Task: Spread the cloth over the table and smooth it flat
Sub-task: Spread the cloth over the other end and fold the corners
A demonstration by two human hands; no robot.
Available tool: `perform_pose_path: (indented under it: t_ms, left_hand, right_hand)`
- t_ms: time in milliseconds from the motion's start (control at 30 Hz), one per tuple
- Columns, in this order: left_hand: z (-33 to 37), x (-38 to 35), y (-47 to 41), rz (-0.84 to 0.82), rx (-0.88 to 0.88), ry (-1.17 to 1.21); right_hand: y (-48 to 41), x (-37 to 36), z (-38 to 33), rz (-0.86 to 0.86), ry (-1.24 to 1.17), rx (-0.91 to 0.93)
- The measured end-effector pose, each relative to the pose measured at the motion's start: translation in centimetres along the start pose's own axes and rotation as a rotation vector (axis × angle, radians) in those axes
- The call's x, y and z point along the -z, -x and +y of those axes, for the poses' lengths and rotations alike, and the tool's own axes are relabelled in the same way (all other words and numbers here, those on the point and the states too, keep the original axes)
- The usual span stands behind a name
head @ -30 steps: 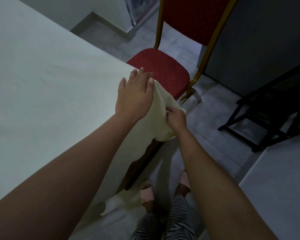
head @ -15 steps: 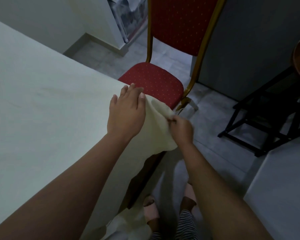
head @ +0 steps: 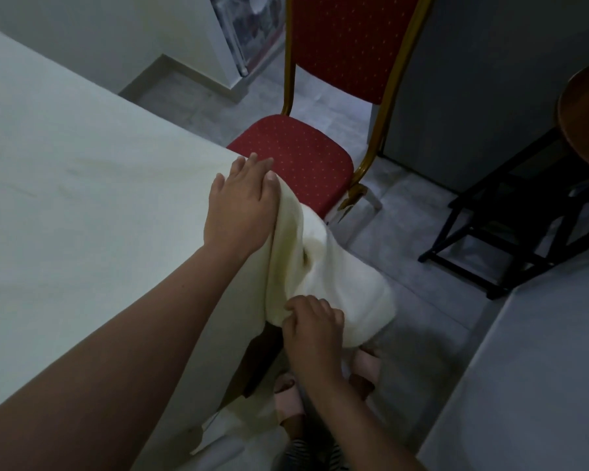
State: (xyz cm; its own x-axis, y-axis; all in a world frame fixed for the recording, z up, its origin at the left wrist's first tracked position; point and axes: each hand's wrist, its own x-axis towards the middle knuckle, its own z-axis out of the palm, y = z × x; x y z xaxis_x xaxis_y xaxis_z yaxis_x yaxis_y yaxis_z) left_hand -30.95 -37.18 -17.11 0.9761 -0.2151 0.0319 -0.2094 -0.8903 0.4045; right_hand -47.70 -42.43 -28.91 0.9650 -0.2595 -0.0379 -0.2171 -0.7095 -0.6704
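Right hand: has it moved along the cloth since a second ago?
Yes. The right hand has slid down the hanging cloth, away from the red chair seat and the left hand at the table corner.

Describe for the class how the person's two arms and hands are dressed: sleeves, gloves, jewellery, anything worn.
Both arms are bare from the frame edge to the fingers: no sleeves show. The left hand and right hand wear no gloves, and no rings, watch or bracelets are visible. Fingernails look short and unpainted, though the light is dim.
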Motion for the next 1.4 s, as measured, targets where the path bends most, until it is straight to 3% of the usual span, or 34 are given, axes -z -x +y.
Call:
perform_pose_path:
  t_ms: [133,300,367,467,500,567,633,700,867,1033,1233,1400]
  left_hand:
    - [0.1,0.0,0.1,0.007,-0.001,0.009]
    - [0.1,0.0,0.1,0.01,-0.007,-0.002]
    - [0.0,-0.1,0.0,0.014,-0.01,-0.003]
    - [0.0,-0.1,0.0,0.017,-0.015,-0.006]
    - [0.0,-0.1,-0.1,0.018,-0.013,-0.006]
    - [0.1,-0.1,0.0,0.02,-0.013,-0.004]
    - [0.1,0.0,0.0,0.019,-0.023,-0.014]
    - [0.2,0.0,-0.1,0.01,-0.028,-0.022]
    - [0.0,-0.1,0.1,0.006,-0.021,-0.016]
    - [-0.1,-0.3,0.0,0.016,-0.024,0.0]
    - [-0.1,-0.2,0.1,0.014,-0.026,-0.006]
    - [0.0,-0.2,0.1,0.013,-0.018,-0.003]
  right_hand:
    - [-1.9,-0.5,1.7,0.055,-0.103,-0.305]
    - [-7.4,-0.6,3.5,0.282,-0.045,-0.405]
    - [-10.3,0.3,4.9,0.23,-0.005,-0.367]
    - [-12.7,1.6,5.7,-0.094,0.024,-0.189]
    - [-12.9,2.0,5.7,-0.133,0.029,-0.176]
    - [-12.5,2.8,5.8,-0.015,0.048,-0.222]
    - [-11.3,3.7,5.3,0.285,0.003,-0.222]
    - [-9.9,3.8,4.4,0.449,-0.031,-0.175]
    - [-7.0,0.5,4.4,0.162,0.134,-0.226]
    - [-7.7,0.9,4.2,0.293,0.016,-0.295]
    - [-10.8,1.1,1.2,0.274,0.041,-0.224]
    - [-13.5,3.8,3.9,0.3,0.06,-0.177]
